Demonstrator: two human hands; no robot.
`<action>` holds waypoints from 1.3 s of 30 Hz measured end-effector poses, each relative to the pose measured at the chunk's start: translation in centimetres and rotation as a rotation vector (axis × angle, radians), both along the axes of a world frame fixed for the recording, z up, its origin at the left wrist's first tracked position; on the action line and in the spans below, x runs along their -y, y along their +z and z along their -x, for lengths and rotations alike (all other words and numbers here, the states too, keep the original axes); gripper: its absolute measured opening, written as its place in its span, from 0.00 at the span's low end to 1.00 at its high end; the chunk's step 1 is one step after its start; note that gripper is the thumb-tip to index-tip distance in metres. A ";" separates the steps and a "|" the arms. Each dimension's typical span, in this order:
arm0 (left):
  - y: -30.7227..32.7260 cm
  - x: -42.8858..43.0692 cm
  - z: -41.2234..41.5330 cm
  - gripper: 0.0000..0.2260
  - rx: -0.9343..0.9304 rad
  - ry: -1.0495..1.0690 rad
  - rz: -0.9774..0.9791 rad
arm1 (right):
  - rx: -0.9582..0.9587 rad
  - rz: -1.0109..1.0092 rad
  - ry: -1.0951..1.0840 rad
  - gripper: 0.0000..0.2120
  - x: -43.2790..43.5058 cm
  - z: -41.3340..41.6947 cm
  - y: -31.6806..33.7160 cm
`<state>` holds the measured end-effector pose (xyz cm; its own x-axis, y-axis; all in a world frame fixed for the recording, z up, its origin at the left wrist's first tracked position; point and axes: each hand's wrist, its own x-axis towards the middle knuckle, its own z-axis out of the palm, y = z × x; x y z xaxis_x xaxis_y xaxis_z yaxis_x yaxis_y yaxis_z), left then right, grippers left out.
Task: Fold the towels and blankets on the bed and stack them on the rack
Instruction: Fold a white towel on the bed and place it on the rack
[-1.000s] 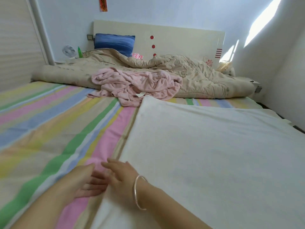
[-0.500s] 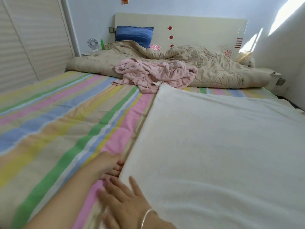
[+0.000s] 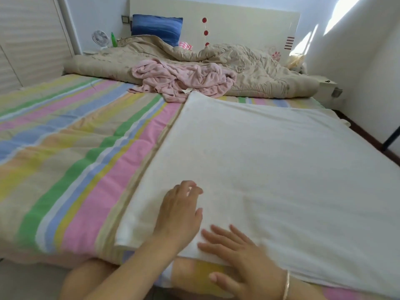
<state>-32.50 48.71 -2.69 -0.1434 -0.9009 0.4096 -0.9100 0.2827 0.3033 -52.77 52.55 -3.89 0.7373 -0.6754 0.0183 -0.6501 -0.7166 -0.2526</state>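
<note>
I see the left hand (image 3: 179, 211) and right hand (image 3: 240, 256) lying flat with fingers loosely spread, holding nothing, on the near corner of a folded white blanket (image 3: 270, 165) on the striped bed (image 3: 75, 137). Beyond it, a crumpled pink towel (image 3: 184, 81) rests against a beige quilt (image 3: 255, 70).

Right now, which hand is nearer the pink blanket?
Left. The left hand lies on the white blanket, toward the pink blanket; the right hand rests farther back.

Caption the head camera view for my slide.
Left hand and right hand rest on a white blanket on the striped bed; a crumpled pink towel lies beyond.
</note>
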 end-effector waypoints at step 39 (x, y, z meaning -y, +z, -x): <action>5.8 5.8 14.1 0.11 0.079 -0.354 -0.252 | -0.013 0.036 -0.690 0.56 5.6 15.6 0.4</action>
<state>-46.60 42.96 3.16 -0.4831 -0.8611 0.1587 -0.7937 0.5072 0.3358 -68.40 46.92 -3.46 0.1390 -0.9893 0.0435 -0.9634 -0.1453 -0.2254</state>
